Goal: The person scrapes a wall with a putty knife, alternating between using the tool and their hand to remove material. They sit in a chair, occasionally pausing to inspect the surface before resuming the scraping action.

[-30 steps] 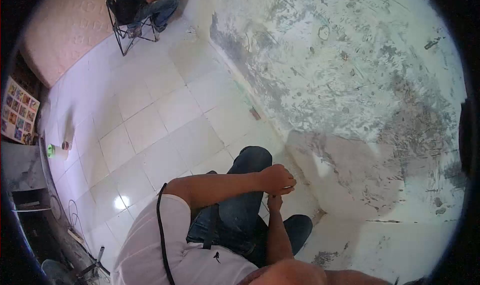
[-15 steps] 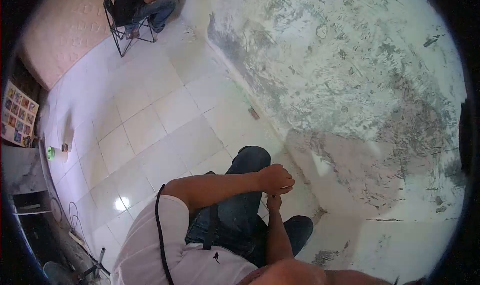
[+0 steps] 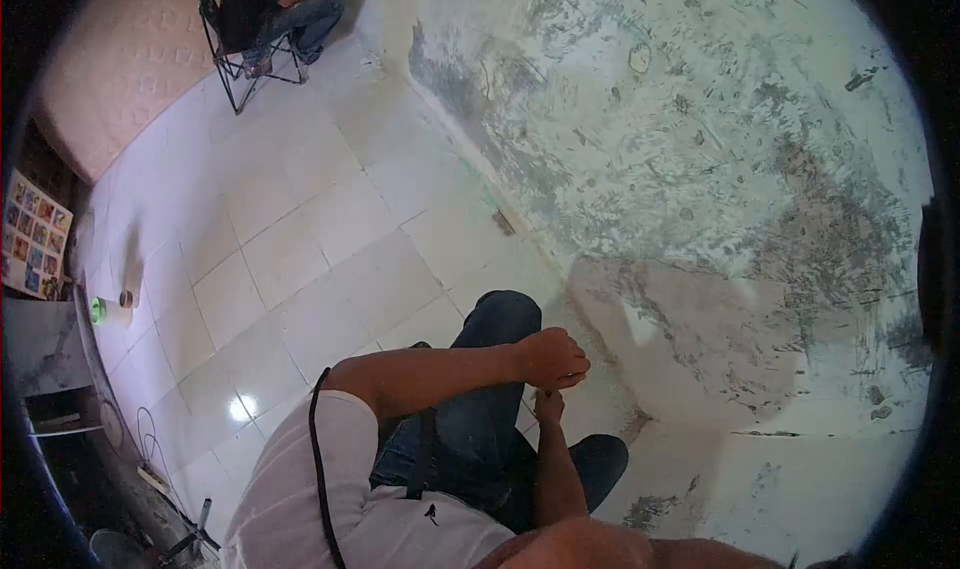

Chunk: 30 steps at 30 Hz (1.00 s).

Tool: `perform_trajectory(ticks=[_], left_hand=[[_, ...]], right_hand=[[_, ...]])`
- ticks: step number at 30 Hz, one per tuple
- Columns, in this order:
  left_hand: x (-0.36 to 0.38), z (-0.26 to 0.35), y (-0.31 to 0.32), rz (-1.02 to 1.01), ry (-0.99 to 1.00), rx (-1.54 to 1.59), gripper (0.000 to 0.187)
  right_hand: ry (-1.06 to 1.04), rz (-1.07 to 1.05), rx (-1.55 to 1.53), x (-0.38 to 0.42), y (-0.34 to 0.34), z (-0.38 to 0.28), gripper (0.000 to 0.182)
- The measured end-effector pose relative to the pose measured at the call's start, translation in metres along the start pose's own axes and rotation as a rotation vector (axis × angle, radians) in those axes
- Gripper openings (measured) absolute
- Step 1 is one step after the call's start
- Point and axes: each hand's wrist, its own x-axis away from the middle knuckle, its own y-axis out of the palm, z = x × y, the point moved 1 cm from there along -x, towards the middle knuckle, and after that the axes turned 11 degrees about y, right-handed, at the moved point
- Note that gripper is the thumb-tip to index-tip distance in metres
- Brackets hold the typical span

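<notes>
View shifted, left hand [image 3: 553, 359] beside right hand [image 3: 548, 405], any item's axis hidden

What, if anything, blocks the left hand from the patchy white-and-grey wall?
Nothing visible. Only a strip of pale square-tiled floor shows between the bare left hand and the patchy white-and-grey wall; the bare right hand sits below, off that line.

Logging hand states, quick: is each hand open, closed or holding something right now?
Bare left hand: closed, fingers curled; anything held cannot be told.
Bare right hand: seems curled, but too small to tell its grip or anything held.
</notes>
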Motion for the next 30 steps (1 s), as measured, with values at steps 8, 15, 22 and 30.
perform_trajectory(ticks=[8, 15, 22, 30], left_hand=[[0.000, 0.002, -0.003, 0.063, 0.018, -0.029, 0.018], [0.000, 0.000, -0.006, 0.016, 0.028, 0.003, 0.014], [-0.005, 0.000, -0.006, -0.028, 0.029, 0.035, 0.014], [-0.022, 0.011, -0.004, 0.001, 0.119, 0.084, 0.018]], right_hand=[[0.018, -0.065, -0.005, -0.015, 0.014, -0.001, 0.033], [-0.191, 0.064, 0.175, 0.011, -0.008, -0.017, 0.033], [0.055, -0.007, -0.132, 0.007, -0.012, 0.006, 0.034], [0.040, 0.181, -0.139, 0.040, -0.021, 0.015, 0.032]])
